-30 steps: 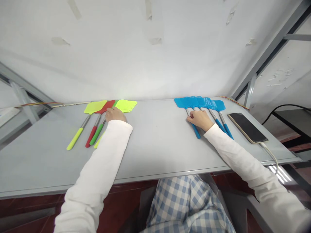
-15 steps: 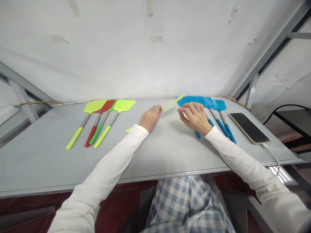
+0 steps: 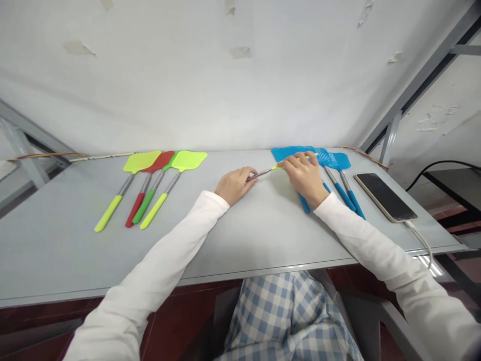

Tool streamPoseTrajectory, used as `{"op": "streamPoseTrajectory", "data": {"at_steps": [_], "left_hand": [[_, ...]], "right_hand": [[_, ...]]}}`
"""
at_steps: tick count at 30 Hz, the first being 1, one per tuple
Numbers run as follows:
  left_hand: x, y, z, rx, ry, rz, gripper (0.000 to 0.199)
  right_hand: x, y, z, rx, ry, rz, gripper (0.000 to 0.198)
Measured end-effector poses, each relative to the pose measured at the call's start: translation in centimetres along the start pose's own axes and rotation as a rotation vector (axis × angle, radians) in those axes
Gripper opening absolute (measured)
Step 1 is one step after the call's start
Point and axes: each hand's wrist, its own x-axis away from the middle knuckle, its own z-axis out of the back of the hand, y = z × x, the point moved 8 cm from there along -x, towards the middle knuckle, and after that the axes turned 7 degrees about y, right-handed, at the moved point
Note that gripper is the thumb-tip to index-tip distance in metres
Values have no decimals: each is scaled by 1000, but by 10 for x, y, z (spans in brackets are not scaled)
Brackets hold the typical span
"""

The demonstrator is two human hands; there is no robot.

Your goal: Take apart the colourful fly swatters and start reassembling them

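on the table (image 3: 240, 240) | four swatters left (image 3: 150, 188) | blue swatters (image 3: 330, 170), count unclear | both hands' fingers grip one yellow swatter (image 3: 263, 173)

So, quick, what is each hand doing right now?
Left hand: closed on the handle end of a yellow-green swatter.
Right hand: closed on that swatter's head end, over the blue swatters.

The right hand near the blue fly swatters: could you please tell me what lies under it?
Under the right hand lie the blue fly swatters and the yellow head end of the swatter held by the left hand. That head is mostly covered, so its shape cannot be seen.
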Motion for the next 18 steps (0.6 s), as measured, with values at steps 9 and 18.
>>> {"op": "streamPoseTrajectory", "data": {"at_steps": [9, 18], "left_hand": [[3, -13, 11, -158, 39, 14, 35], [6, 10, 5, -1, -1, -74, 31]], "right_hand": [[4, -4, -10, 61, -73, 67, 38], [2, -18, -4, 4, 58, 132, 28]]}}
